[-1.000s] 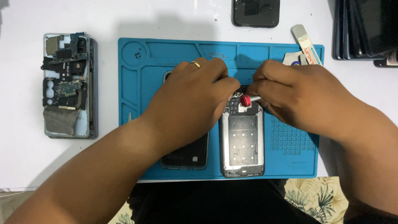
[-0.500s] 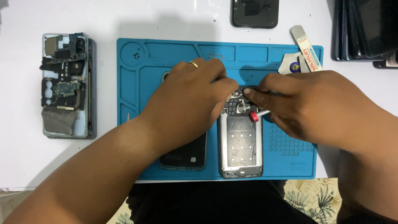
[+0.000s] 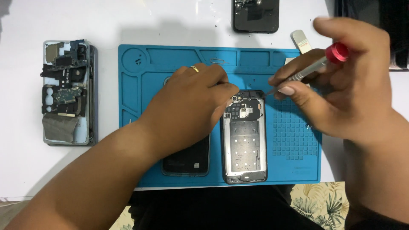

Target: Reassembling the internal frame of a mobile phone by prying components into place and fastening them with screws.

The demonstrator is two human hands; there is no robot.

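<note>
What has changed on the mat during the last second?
The right hand lifted the screwdriver up and to the right, off the open phone; its tip now hangs beside the phone's top corner. The left hand stayed at the phone's top; the mat did not move.

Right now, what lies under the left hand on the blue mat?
Under the left hand lies a dark phone back cover on the blue mat; only its lower part shows, the hand hides the rest.

A dismantled phone [image 3: 68, 93] with exposed circuit boards lies at the left of the frame. A dark phone [image 3: 255, 15] sits at the top centre, a white pry tool [image 3: 301, 41] just right of it, and what seem stacked dark devices [image 3: 396, 38] fill the upper right corner.
</note>
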